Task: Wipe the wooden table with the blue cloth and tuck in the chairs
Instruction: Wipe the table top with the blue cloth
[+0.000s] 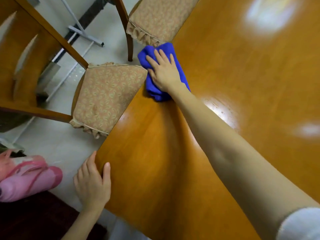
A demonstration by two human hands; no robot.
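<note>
A glossy wooden table (225, 66) fills the right of the head view. On its left edge lies a bunched blue cloth (150, 84), and my right hand (162, 70) presses flat on it with straight, spread fingers. My left hand (94, 181) grips the table's near corner, thumb on top and fingers curled under the edge. Two wooden chairs with patterned seat cushions stand at the left edge: a near chair (107, 94) and a far chair (155, 19), both with their seats partly under the table.
A pale tiled floor (52, 144) lies left of the table. A pink bag (26, 179) sits at lower left beside a dark red rug (43, 219). A metal stand (86, 32) is on the floor behind the chairs.
</note>
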